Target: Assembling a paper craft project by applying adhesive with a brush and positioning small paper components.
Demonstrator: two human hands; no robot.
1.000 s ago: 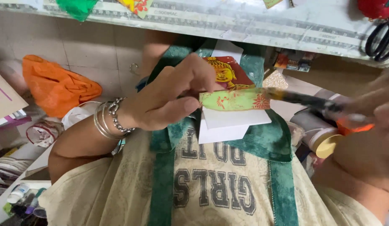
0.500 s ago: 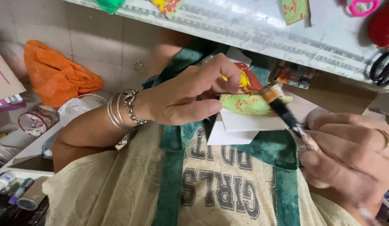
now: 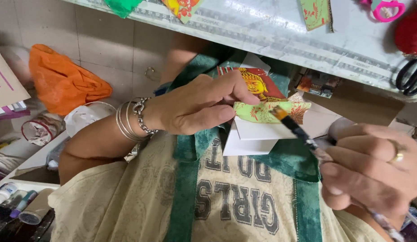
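My left hand, with silver bangles on the wrist, pinches a small stack of white cards over my lap. A strip of green floral paper lies across the top card, and a red picture card shows behind it. My right hand grips a thin paintbrush. Its bristle tip touches the green paper near the strip's middle.
A white worktable edge runs across the top, bearing paper scraps, pink scissors and black scissors. An orange plastic bag lies on the floor at left. Bottles and tubes sit at lower left.
My right hand has come in closer and lower, tilting the brush so its tip now rests on the green paper. My left hand has kept hold of the cards.
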